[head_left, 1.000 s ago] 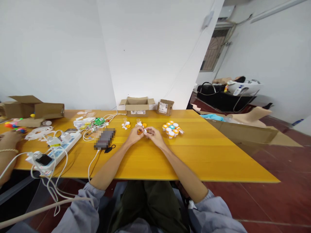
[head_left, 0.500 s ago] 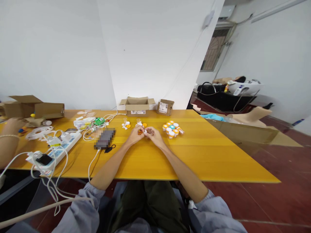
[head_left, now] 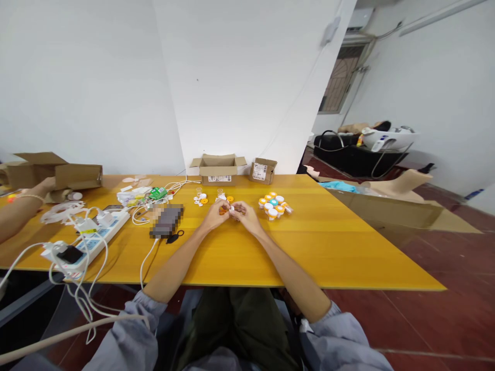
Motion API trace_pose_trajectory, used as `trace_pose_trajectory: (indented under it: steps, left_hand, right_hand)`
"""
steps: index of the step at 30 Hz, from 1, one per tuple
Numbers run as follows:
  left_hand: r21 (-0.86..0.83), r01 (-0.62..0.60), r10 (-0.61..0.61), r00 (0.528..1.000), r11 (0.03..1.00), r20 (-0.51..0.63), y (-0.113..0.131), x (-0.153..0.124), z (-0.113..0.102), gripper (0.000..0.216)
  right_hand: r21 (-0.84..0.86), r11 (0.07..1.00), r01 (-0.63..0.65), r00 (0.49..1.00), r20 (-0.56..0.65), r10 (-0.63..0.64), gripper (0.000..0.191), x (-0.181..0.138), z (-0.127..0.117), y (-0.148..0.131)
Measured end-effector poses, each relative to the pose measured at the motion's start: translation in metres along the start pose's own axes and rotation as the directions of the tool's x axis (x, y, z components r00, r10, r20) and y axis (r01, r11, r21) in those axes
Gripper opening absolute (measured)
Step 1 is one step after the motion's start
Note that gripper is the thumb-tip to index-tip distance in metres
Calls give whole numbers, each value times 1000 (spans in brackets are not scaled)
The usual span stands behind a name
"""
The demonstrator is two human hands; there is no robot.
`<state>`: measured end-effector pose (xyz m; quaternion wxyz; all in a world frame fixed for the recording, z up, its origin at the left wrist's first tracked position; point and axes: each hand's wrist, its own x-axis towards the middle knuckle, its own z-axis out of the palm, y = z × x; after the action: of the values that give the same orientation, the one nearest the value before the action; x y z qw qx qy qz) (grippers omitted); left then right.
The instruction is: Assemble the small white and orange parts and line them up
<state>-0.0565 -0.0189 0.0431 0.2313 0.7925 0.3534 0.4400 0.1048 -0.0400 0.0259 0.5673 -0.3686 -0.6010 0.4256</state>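
Observation:
My left hand and my right hand meet above the table, fingers closed and fingertips nearly touching. Between them is a small white piece, pinched by the right fingers. Something orange, perhaps a cap, shows in the left fingers; its shape is mostly hidden. Just behind the hands are white parts, an orange cap and a clear cup. Farther left lie white discs and another orange cap. To the right stands a cluster of small clear jars with orange, white and teal lids.
An open carton and a smaller box stand against the wall. Left are a blurred-out device, a power strip with tangled cables, and another person's arm by a cardboard box. The table's front edge runs before me.
My hands stay in nearly the same place, with the white piece turned slightly between the fingers. At the far left, the other person's hand has reached forward toward the cardboard box.

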Motion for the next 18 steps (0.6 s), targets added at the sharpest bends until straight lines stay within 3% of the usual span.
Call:
trace_pose_trajectory:
  steps: [18]
  left_hand:
    - [-37, -6, 7, 1000, 999, 24, -8, 1, 2, 10]
  right_hand:
    - [21, 1000, 17, 1000, 19, -18, 24, 2, -1, 5]
